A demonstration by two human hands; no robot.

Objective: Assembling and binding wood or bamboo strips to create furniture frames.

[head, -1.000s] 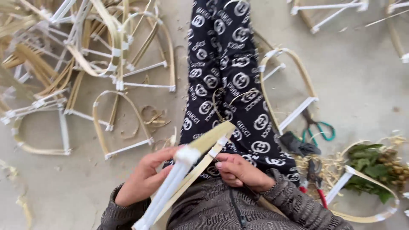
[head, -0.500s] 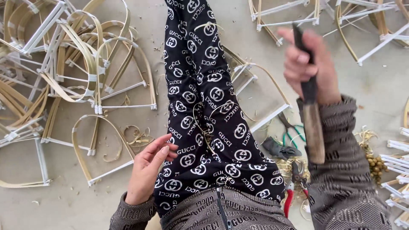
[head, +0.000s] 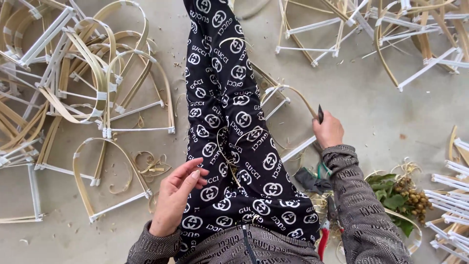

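Note:
My right hand [head: 328,131] is down at the floor on the right of my outstretched leg [head: 229,122], closed around a dark tool [head: 320,113] whose tip sticks up above the fingers. It lies next to a bent bamboo arch frame [head: 288,90] with a white bar that leans against the leg. My left hand [head: 176,200] rests by my left thigh, fingers spread, holding nothing. A thin curled bamboo shaving [head: 227,156] lies on the patterned black trousers.
Several bamboo arch frames with white bars are heaped at the left [head: 105,88] and top right [head: 391,29]. One arch [head: 97,146] lies near my left hand. Green-handled scissors [head: 320,171], a red-handled tool [head: 322,244], leafy brown fruit [head: 408,195] and white strips [head: 449,195] sit at the right.
A second ago both hands held a bamboo-and-white strip at my lap. The right hand then rose with a dark tool and has now dropped to the floor at the right; the left hand is empty.

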